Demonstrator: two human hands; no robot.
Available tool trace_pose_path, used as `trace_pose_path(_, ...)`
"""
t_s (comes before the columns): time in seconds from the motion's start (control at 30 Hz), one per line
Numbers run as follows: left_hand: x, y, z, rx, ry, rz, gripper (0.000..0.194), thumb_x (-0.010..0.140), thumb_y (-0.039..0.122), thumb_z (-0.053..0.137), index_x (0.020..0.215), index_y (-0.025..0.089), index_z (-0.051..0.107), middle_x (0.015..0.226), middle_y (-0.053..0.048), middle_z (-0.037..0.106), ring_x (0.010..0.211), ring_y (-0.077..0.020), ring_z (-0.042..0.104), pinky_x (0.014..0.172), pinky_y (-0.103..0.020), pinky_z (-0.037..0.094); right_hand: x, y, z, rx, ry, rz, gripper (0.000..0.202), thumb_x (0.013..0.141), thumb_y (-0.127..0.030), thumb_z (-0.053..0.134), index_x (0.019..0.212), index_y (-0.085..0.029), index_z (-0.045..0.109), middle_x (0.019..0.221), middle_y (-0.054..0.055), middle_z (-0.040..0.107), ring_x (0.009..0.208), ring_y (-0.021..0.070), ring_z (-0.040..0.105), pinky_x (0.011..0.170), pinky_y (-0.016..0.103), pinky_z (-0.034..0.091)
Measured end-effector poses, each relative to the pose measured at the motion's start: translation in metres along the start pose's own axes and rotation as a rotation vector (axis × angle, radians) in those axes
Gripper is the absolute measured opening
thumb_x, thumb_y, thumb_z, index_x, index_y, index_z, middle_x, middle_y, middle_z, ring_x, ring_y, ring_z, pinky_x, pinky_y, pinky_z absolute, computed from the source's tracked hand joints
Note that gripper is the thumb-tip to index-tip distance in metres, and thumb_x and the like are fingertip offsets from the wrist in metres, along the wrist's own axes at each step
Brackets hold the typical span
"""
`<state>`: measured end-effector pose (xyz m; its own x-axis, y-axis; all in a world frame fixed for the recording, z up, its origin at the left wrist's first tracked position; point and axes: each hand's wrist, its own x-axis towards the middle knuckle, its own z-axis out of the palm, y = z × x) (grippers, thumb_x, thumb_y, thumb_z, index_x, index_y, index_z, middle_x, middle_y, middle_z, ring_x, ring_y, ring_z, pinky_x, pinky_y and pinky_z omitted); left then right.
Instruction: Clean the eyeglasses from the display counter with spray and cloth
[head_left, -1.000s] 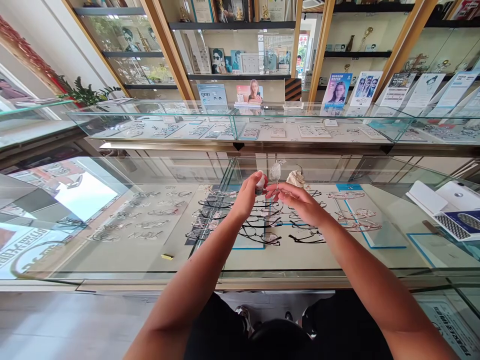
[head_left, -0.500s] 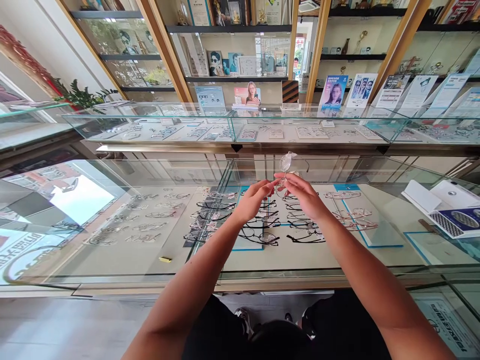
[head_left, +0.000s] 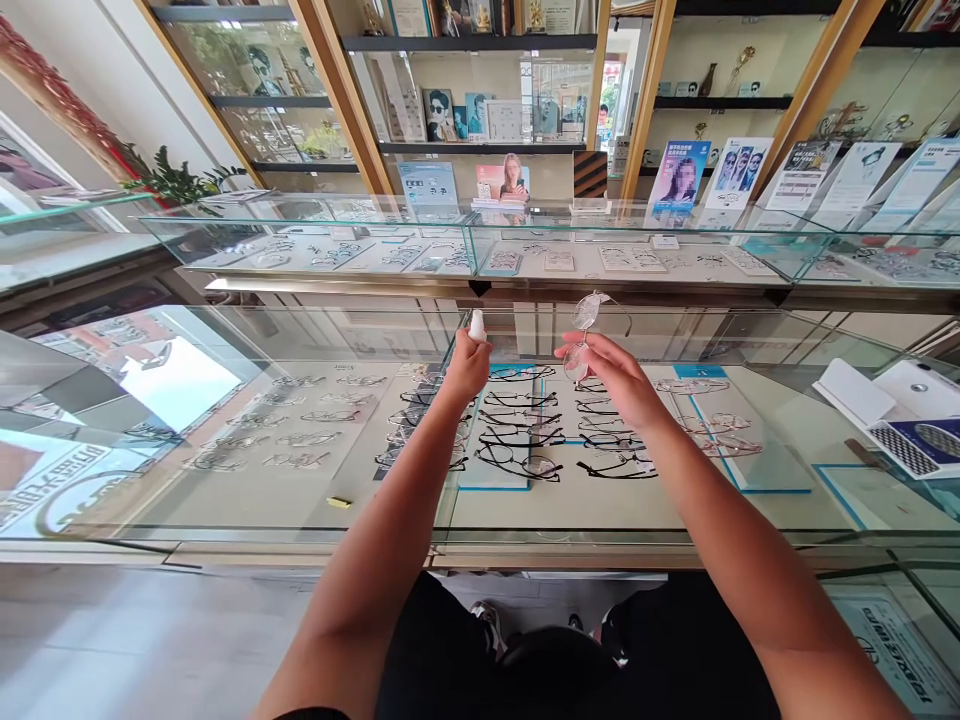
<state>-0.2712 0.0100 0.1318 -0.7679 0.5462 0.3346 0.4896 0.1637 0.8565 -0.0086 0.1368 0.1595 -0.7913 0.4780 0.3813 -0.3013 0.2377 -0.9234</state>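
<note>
My left hand (head_left: pixel 468 366) is closed around a small white bottle (head_left: pixel 477 325), whose narrow top sticks up above the fingers; the rest is hidden in the fist. To its right, my right hand (head_left: pixel 611 372) pinches a pair of thin-rimmed eyeglasses (head_left: pixel 586 312) by the lower part of the frame. One clear lens points up, and a temple arm reaches out to the right. Both hands are above a glass display case (head_left: pixel 420 535). Beneath the glass lie rows of dark-framed eyeglasses (head_left: pixel 519 437), and paler frames (head_left: pixel 307 438) sit to the left.
An open white box (head_left: pixel 900 400) stands on the glass at the right. A small yellow object (head_left: pixel 339 502) lies at the front left. Behind runs a second glass case (head_left: pixel 315 272) with more eyeglasses, topped by several upright advertising cards (head_left: pixel 679 178).
My left hand has moved left, away from the eyeglasses, and now shows a small white bottle in its grip. My right hand still holds the eyeglasses. The view has shifted slightly.
</note>
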Motion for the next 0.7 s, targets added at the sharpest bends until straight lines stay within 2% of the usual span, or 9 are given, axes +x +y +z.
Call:
trace_pose_path(0.1, 0.002, -0.004, -0.002, 0.123, 0.007, -0.037, 0.015, 0.097, 0.025, 0.062, 0.111, 0.022, 0.062, 0.103, -0.01, 0.068, 0.097, -0.0276, 0.066, 0.096, -0.046, 0.056, 0.001, 0.0, 0.0, -0.003, -0.002, -0.005, 0.042, 0.107, -0.062, 0.067, 0.138, -0.036, 0.079, 0.131, 0.005, 0.083, 0.115, 0.0246, 0.071, 0.09, 0.039, 0.052)
trace_pose_path(0.23, -0.001, 0.001, -0.009, 0.354, 0.008, 0.006, 0.015, 0.098, 0.028, 0.066, 0.111, 0.021, 0.069, 0.123, -0.016, 0.074, 0.113, -0.0319, 0.071, 0.102, -0.046, 0.056, 0.001, -0.002, 0.0, -0.021, -0.002, -0.005, 0.044, 0.106, -0.063, 0.067, 0.138, -0.036, 0.079, 0.131, 0.005, 0.083, 0.114, 0.0245, 0.071, 0.091, 0.039, 0.053)
trace_pose_path(0.4, -0.003, 0.006, -0.016, 0.535, 0.005, -0.076, 0.021, 0.099, 0.028, 0.07, 0.119, 0.023, 0.071, 0.121, -0.012, 0.083, 0.116, -0.0343, 0.076, 0.098, -0.043, 0.055, 0.0, -0.003, 0.001, -0.015, -0.012, -0.013, 0.041, 0.107, -0.062, 0.067, 0.137, -0.036, 0.08, 0.131, 0.005, 0.083, 0.114, 0.024, 0.071, 0.092, 0.04, 0.051)
trace_pose_path(0.5, -0.004, 0.007, -0.016, 0.605, -0.016, -0.124, 0.024, 0.1, 0.025, 0.07, 0.123, 0.024, 0.071, 0.126, -0.012, 0.084, 0.117, -0.0349, 0.077, 0.095, -0.042, 0.055, 0.0, -0.004, 0.002, -0.009, -0.019, -0.018, 0.041, 0.107, -0.061, 0.067, 0.137, -0.036, 0.079, 0.131, 0.004, 0.083, 0.114, 0.024, 0.07, 0.092, 0.04, 0.051)
trace_pose_path(0.6, -0.004, 0.005, -0.015, 0.63, -0.047, -0.135, 0.03, 0.1, 0.026, 0.07, 0.13, 0.025, 0.069, 0.136, -0.011, 0.083, 0.123, -0.0346, 0.076, 0.098, -0.041, 0.055, 0.0, -0.006, 0.003, -0.008, -0.017, -0.019, 0.041, 0.107, -0.061, 0.067, 0.136, -0.035, 0.079, 0.13, 0.005, 0.083, 0.114, 0.0237, 0.07, 0.092, 0.04, 0.051)
trace_pose_path(0.7, -0.003, 0.001, -0.013, 0.634, -0.059, -0.122, 0.031, 0.099, 0.026, 0.071, 0.13, 0.026, 0.07, 0.136, -0.011, 0.083, 0.125, -0.035, 0.076, 0.101, -0.042, 0.055, 0.0, -0.007, 0.004, -0.005, -0.014, -0.019, 0.041, 0.106, -0.061, 0.067, 0.135, -0.034, 0.079, 0.129, 0.005, 0.084, 0.113, 0.0237, 0.071, 0.092, 0.04, 0.051)
